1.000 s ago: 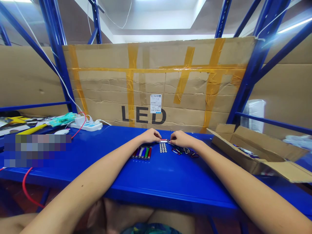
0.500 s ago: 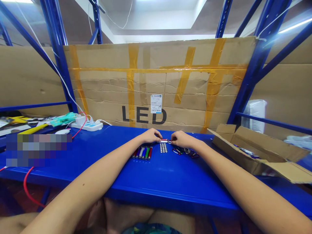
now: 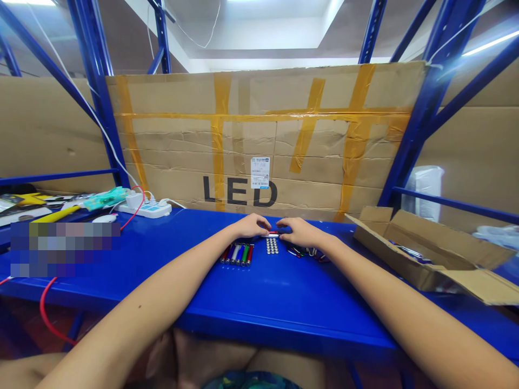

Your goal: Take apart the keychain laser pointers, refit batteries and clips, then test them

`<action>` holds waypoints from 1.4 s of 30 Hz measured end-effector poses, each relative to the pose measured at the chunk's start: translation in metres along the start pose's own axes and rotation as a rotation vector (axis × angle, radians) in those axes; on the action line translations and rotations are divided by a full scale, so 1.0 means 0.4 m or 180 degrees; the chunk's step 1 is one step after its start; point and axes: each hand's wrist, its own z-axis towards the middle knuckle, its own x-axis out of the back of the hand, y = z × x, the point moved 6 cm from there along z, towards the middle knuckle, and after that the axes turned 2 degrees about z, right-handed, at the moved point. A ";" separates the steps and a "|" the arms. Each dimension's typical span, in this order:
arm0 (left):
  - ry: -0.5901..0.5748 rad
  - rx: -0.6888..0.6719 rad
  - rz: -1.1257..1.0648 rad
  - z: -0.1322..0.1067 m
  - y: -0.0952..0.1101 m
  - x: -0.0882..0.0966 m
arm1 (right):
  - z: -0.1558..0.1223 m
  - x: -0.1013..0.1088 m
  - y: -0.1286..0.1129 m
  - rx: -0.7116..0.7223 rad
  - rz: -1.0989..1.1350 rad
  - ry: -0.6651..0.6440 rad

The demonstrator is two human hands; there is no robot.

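My left hand is at the far middle of the blue table, its fingertips closed at the left end of a small red and silver flashlight. Just right of that flashlight, my right hand has thumb and forefinger apart, with nothing visible between them. Rows of button cells lie directly in front of the flashlight. Several small flashlights, in red, blue, silver and green, are lined up below my left wrist. A cluster of carabiners sits under my right hand, partly covered by it.
An open cardboard box with metallic items inside stands at the right. A white power strip and cluttered items are at the left. A large cardboard sheet walls off the table's back, and blue rack posts flank it.
My right hand's fingers have spread apart and come off the right end of the flashlight, where they were pinching a metal clip. My left hand has stayed nearly still.
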 end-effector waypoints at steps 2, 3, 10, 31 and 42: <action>-0.0042 -0.0034 -0.0107 0.003 -0.006 -0.004 | 0.002 -0.006 -0.009 0.0061 0.0058 0.0027; -0.0060 -0.0054 -0.0153 0.005 -0.008 -0.006 | 0.003 -0.008 -0.012 0.0081 0.0071 0.0048; -0.0122 -0.0034 -0.0101 0.011 -0.018 -0.011 | 0.008 -0.017 -0.019 0.0083 0.0055 0.0059; -0.0440 0.0063 0.0234 -0.066 -0.008 0.081 | -0.036 0.020 -0.131 0.0812 -0.0036 0.0562; -0.1079 0.0299 0.0709 -0.090 -0.011 0.044 | -0.076 -0.045 -0.263 0.1371 -0.0240 0.0089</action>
